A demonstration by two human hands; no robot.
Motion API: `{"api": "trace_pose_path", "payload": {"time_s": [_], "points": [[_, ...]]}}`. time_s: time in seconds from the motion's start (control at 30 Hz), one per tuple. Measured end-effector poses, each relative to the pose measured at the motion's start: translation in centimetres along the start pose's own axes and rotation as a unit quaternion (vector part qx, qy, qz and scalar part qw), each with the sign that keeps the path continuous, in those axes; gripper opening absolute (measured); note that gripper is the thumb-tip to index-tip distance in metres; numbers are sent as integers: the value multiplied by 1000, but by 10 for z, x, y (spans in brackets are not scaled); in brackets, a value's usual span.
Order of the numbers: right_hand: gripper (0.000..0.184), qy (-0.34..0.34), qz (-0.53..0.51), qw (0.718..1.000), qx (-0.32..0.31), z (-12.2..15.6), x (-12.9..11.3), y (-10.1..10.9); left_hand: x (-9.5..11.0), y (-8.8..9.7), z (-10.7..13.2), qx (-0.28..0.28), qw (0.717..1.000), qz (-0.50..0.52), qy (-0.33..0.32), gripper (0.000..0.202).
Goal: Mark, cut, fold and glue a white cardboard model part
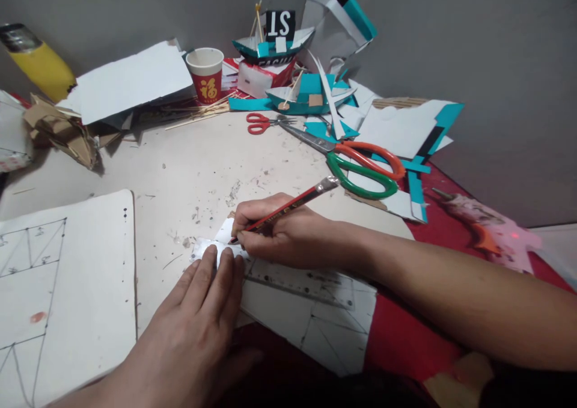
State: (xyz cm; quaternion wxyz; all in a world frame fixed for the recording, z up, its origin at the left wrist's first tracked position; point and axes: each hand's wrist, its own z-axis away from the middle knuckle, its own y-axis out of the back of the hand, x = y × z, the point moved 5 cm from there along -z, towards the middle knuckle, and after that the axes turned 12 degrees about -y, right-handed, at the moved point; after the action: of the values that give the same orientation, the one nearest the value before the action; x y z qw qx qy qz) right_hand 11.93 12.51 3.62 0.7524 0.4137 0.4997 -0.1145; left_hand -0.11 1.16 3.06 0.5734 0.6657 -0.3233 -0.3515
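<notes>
My right hand is closed on a red pencil, its tip touching a white card beside a clear plastic ruler. My left hand lies flat with fingers stretched out, pressing the ruler's left end down on the card. Pencil lines are drawn on the card below the ruler.
A white sheet with drawn triangles lies at the left. Large orange-and-green scissors and small red scissors lie beyond my hands. A paper cup, teal paper boats, cardboard scraps and a glue gun surround the worktop.
</notes>
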Motion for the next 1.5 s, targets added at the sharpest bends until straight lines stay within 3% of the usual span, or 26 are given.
{"api": "trace_pose_path", "payload": {"time_s": [0.57,1.13,1.5], "points": [[18,71,91,993,-8,10,-17,9,0,1,-3,-13,1000,-19,-15,86],[17,55,211,975,-38,16,-25,12,0,0,-3,-15,1000,-22,-11,86],[19,49,191,979,-41,18,-25,17,0,2,-4,-2,999,-34,-18,78]]}}
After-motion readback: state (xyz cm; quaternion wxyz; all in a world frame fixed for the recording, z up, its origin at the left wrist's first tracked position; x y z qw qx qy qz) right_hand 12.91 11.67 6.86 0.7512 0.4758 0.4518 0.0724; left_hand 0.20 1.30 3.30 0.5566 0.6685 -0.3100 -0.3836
